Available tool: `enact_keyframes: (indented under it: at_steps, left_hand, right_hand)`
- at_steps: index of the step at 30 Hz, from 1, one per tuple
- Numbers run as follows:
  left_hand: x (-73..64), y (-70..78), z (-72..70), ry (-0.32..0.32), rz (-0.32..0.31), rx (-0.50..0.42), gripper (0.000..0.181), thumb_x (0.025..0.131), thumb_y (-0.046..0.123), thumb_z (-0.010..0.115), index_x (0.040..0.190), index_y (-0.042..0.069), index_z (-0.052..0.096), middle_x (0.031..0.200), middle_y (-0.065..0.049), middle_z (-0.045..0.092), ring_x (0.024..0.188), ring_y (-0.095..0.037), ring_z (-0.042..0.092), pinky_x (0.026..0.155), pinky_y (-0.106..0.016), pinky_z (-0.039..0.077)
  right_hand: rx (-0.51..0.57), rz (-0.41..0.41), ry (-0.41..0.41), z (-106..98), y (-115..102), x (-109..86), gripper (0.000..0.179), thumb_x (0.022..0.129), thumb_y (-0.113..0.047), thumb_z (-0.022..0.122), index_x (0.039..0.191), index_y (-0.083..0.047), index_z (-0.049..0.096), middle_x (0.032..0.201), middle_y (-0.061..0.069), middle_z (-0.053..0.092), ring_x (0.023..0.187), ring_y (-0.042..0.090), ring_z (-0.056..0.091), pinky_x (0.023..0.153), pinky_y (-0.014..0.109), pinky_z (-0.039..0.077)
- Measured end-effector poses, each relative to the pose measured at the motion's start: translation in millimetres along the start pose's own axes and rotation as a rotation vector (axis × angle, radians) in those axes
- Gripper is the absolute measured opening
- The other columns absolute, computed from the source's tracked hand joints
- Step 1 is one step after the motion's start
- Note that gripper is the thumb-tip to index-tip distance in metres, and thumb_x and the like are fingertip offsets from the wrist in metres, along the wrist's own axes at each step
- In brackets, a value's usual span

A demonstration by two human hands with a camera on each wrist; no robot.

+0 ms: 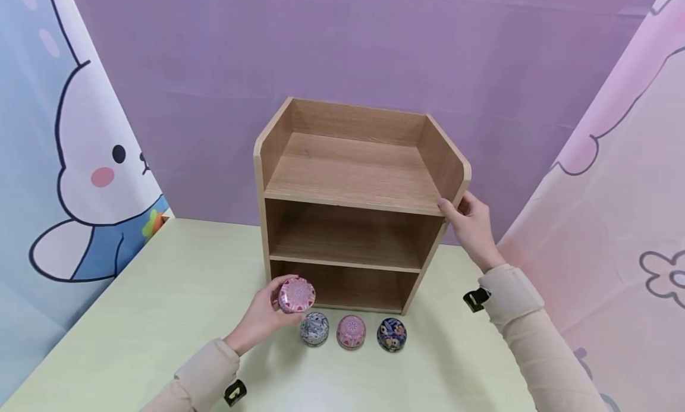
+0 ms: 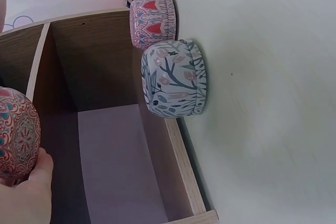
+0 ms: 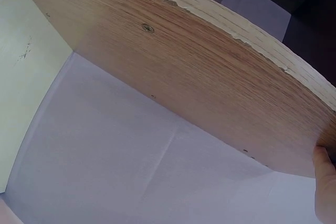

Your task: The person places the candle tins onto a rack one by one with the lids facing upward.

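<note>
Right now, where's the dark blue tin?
In the head view, the dark blue tin is on the table in front of the shelf, rightmost of the three there, beside a pink tin.

Cannot see all of the held tin (image 2: pixel 20 132), cut by the left wrist view's edge; nor, in the head view, the wooden shelf's (image 1: pixel 348 168) lower left corner behind the left hand (image 1: pixel 262 314).
</note>
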State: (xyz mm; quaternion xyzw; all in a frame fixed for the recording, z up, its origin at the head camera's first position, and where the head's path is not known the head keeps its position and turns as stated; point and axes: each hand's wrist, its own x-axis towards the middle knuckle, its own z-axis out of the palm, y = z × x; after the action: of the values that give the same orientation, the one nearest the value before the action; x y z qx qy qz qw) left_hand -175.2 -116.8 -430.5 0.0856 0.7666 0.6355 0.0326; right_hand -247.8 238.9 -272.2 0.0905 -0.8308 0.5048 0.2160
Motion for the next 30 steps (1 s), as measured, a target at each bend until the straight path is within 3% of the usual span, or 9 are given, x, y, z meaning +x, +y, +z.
enact_keyframes:
  at_steps: [8, 15, 25, 30]
  left_hand:
    - [-0.3, -0.4, 0.5, 0.013, -0.032, 0.006, 0.073, 0.063, 0.005, 0.080, 0.127, 0.010, 0.044, 0.124, -0.014, 0.050, 0.114, -0.029, 0.051, 0.093, -0.034, 0.047]
    - [-0.2, -2.4, 1.0, 0.004, -0.025, 0.035, 0.073, 0.063, 0.006, 0.080, 0.125, 0.008, 0.042, 0.123, -0.015, 0.049, 0.112, -0.030, 0.052, 0.092, -0.035, 0.048]
    - [-1.5, -6.6, 0.5, -0.005, -0.035, 0.090, 0.074, 0.062, 0.007, 0.081, 0.127, 0.018, 0.047, 0.121, -0.011, 0.053, 0.109, -0.026, 0.054, 0.091, -0.039, 0.048]
    - [-1.3, -6.1, -0.1, -0.018, -0.021, 0.090, 0.075, 0.061, 0.008, 0.081, 0.127, 0.016, 0.047, 0.119, -0.012, 0.054, 0.106, -0.026, 0.055, 0.089, -0.036, 0.049]
  right_hand:
    - [-0.007, 0.000, 0.002, 0.1, -0.3, 0.0, 0.039, 0.088, -0.028, 0.057, 0.117, -0.002, 0.056, 0.086, -0.012, 0.061, 0.077, -0.002, 0.056, 0.064, 0.012, 0.047]
    - [-0.001, 0.006, 0.006, -0.1, -1.1, 0.1, 0.040, 0.087, -0.029, 0.058, 0.118, -0.003, 0.056, 0.088, -0.010, 0.062, 0.078, -0.002, 0.057, 0.065, 0.013, 0.048]
    - [-0.025, 0.014, 0.005, 0.6, 0.3, 0.9, 0.041, 0.088, -0.031, 0.058, 0.118, -0.003, 0.056, 0.088, -0.009, 0.062, 0.078, -0.001, 0.056, 0.065, 0.012, 0.047]
    - [-0.029, 0.010, 0.002, 0.2, 1.4, 1.0, 0.042, 0.088, -0.031, 0.057, 0.119, -0.002, 0.055, 0.088, -0.010, 0.062, 0.078, -0.001, 0.056, 0.065, 0.012, 0.047]
